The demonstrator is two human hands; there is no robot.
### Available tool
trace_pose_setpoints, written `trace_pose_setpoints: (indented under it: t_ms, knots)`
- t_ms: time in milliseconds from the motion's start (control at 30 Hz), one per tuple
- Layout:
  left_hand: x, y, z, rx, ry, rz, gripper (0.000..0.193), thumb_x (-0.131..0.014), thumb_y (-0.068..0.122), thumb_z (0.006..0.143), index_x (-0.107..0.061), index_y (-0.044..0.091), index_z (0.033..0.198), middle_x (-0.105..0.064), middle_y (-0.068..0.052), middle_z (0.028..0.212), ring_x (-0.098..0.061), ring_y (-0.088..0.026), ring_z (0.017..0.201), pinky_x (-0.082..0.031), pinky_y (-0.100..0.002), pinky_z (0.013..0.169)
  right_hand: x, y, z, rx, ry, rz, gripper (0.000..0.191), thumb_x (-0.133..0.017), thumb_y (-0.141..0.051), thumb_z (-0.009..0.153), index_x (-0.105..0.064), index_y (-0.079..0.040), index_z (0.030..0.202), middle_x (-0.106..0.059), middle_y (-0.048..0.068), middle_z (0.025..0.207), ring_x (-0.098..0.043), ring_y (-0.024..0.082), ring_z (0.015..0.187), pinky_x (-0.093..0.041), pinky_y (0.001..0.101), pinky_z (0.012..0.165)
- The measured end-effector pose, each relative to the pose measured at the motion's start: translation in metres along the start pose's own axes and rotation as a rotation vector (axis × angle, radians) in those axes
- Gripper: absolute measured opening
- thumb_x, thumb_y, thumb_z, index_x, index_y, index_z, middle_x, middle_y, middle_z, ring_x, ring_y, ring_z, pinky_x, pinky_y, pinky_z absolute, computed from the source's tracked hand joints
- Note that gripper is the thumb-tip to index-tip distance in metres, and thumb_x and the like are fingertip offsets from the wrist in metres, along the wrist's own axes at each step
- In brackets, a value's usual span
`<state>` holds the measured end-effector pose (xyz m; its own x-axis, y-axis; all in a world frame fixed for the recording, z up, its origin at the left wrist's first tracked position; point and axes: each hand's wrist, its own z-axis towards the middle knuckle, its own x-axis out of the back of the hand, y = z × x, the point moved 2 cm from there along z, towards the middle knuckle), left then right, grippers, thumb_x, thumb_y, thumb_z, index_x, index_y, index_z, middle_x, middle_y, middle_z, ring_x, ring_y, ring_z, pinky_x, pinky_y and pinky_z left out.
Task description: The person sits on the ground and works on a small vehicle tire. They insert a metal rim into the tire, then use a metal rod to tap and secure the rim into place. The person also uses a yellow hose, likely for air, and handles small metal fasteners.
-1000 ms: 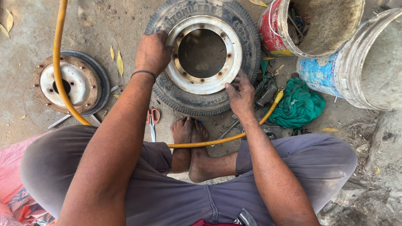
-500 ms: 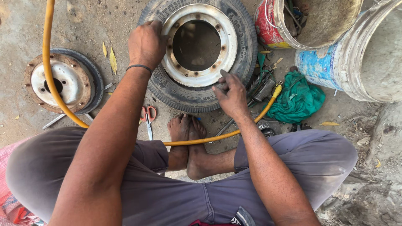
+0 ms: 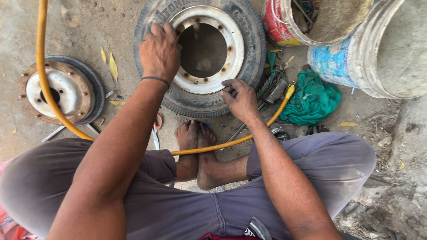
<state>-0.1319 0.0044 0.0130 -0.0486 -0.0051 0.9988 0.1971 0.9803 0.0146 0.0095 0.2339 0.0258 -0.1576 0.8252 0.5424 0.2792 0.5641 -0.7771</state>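
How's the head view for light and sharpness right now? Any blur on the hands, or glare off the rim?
Head view: soft, even daylight with no hard shadows; left hand and right hand are sharp on the tyre; the white rim is dull, with no glare; its centre hole is dark inside; the yellow hose and buckets bow towards the frame edges.

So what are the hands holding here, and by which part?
Both are on the tyre and rim. The left hand lies over its upper-left edge, the right hand on the lower-right tread. Whether either truly grips cannot be told.
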Motion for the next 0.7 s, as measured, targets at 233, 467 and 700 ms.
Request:
trace_pose_setpoints:
  t_ms: [233, 467, 700]
  knots:
    - [0.018, 0.021, -0.012, 0.036, -0.106, 0.02, 0.077, -0.08, 0.044, 0.085, -0.047, -0.001, 0.138, -0.054, -0.019, 0.12, -0.063, -0.031, 0.095, -0.054, -0.044, 0.073, 0.003, 0.002, 0.0, 0.003, 0.003, -0.042, 0.025, -0.079, -0.012, 0.087, -0.073, -0.006, 0.111, -0.069, 0.004, 0.094, -0.066, 0.011, 0.075, -0.057, 0.0284, 0.072]
    - [0.008, 0.081, -0.039, -0.296, -0.261, 0.173, 0.029, -0.061, 0.029, 0.091, -0.066, 0.009, 0.112, -0.056, -0.017, 0.124, -0.059, -0.026, 0.101, -0.054, -0.041, 0.078, 0.004, 0.008, -0.003, -0.021, -0.017, -0.017, 0.022, -0.077, -0.014, 0.09, -0.073, -0.008, 0.111, -0.068, 0.002, 0.093, -0.067, 0.009, 0.076, -0.059, 0.0265, 0.072]
    - [-0.027, 0.077, -0.044, -0.237, -0.684, 0.058, 0.035, -0.052, 0.03, 0.102, -0.079, 0.012, 0.09, -0.075, -0.011, 0.088, -0.072, -0.022, 0.085, -0.057, -0.038, 0.072, 0.007, 0.009, -0.007, 0.088, 0.037, -0.007, 0.018, -0.077, -0.012, 0.091, -0.073, -0.005, 0.107, -0.07, 0.005, 0.093, -0.069, 0.013, 0.08, -0.058, 0.0302, 0.074]
